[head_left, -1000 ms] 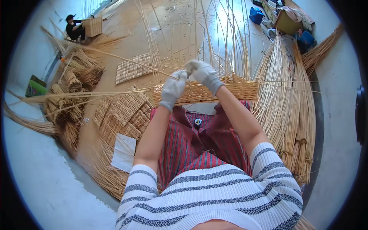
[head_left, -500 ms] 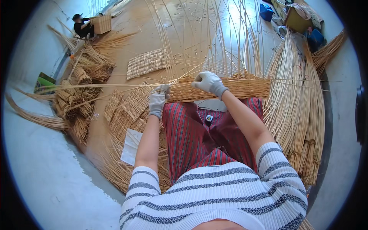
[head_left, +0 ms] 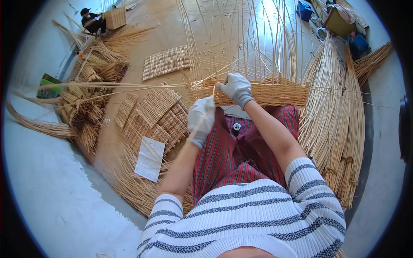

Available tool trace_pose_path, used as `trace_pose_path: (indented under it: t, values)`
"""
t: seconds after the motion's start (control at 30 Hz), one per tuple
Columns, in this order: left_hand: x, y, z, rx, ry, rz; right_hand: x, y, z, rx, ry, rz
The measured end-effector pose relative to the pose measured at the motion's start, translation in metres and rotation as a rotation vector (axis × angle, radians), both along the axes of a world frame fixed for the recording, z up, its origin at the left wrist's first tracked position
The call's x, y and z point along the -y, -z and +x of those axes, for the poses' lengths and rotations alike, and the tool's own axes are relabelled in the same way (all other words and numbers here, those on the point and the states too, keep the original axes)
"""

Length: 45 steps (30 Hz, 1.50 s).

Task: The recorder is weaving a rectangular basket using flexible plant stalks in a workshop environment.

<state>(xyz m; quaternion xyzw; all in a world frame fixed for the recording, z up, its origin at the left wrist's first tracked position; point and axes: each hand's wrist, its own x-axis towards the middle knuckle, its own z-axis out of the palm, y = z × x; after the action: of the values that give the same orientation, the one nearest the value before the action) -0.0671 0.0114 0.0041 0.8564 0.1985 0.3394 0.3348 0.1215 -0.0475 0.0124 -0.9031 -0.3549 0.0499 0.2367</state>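
Observation:
A half-woven wicker basket [head_left: 279, 94] lies across my lap, with tall upright canes [head_left: 258, 43] rising from its far side. My right hand [head_left: 236, 88], in a white glove, pinches the woven side left of its middle. From beside those fingertips a pale wicker strand [head_left: 214, 90] runs down to my left hand [head_left: 201, 118]. That gloved hand is closed on the strand and smeared by motion, in front of the basket's left end. Long loose strands [head_left: 142, 86] stick out from the basket's left end.
Woven mats [head_left: 157, 103] and a white paper sheet [head_left: 149, 159] lie on the floor at left, beside cane bundles [head_left: 90, 103]. Another woven panel [head_left: 167, 62] lies beyond. Long cane bundles [head_left: 331, 129] line the right. A person [head_left: 92, 21] sits far left with a woven box [head_left: 115, 18].
My left hand has come away from the basket's left end, moving right and toward me, drawing a strand down. My right hand stays at the weave, shifted only slightly.

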Motion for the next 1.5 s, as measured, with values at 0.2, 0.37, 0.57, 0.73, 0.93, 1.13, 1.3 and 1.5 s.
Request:
trace_pose_path:
  t: [0.2, 0.37, 0.57, 0.73, 0.93, 1.13, 1.3, 1.5]
  values:
    - [0.013, 0.009, 0.022, -0.147, -0.138, 0.356, 0.023, 0.025, 0.034, -0.261, -0.417, 0.201]
    - [0.015, -0.003, 0.025, -0.233, -0.121, 0.517, 0.034, 0.033, 0.061, -0.719, -0.487, 0.38]
    - [0.005, -0.005, 0.038, -0.299, -0.187, 0.584, 0.03, 0.029, 0.048, -0.808, -0.361, 0.204]
    - [0.018, 0.013, 0.056, -0.317, -0.135, 0.524, 0.021, 0.046, 0.038, -0.329, -0.257, 0.46]
    - [0.027, 0.034, 0.091, -0.237, -0.135, 0.439, 0.012, 0.039, 0.037, -0.498, -0.203, 0.38]
    - [0.159, 0.09, 0.106, 0.07, 0.657, -0.427, 0.01, 0.048, 0.046, -0.406, -0.4, 0.353]
    - [0.05, 0.079, 0.073, 0.208, 0.427, -0.756, 0.043, 0.015, 0.047, -0.543, -0.34, 0.456]
    - [0.017, 0.029, 0.083, 0.211, 0.217, -0.815, 0.056, -0.017, 0.077, -0.022, -0.31, -0.151]
